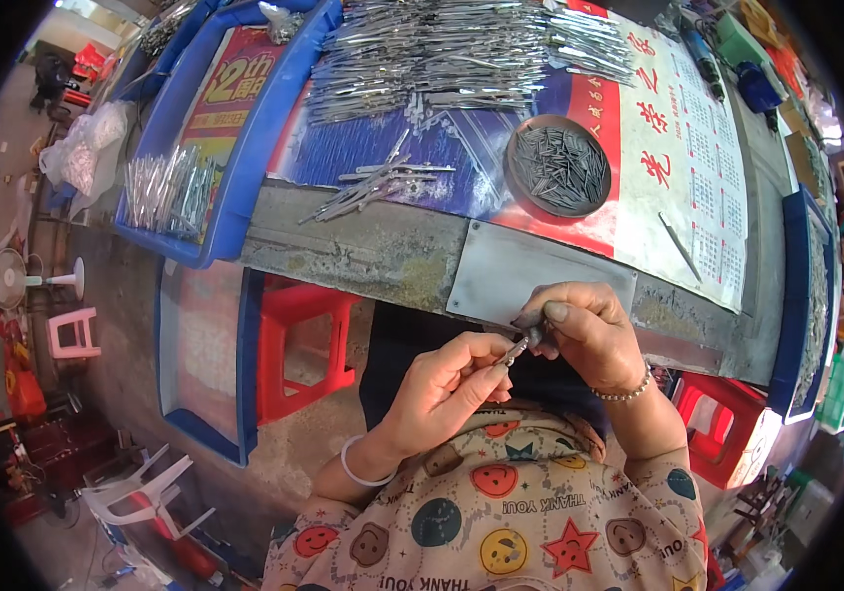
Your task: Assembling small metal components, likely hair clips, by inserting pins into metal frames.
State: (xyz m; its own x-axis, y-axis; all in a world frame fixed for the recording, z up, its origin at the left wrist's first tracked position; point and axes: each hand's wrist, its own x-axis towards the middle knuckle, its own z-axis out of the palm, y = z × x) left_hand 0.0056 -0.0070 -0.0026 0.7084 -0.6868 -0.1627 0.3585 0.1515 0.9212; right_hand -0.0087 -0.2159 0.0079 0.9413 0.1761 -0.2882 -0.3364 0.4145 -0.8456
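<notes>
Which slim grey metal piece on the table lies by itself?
The lone piece on the white calendar sheet, right of the round brown dish; other pieces lie grouped together.

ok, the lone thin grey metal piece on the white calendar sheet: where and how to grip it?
I'd pinch the thin grey metal piece across its middle, coming from above: it lies flat, long and narrow, with only white calendar sheet along both long sides.

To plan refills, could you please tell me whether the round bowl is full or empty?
Not empty: slim dark pieces lie overlapping across the round bowl; how deep, I cannot tell.
</notes>
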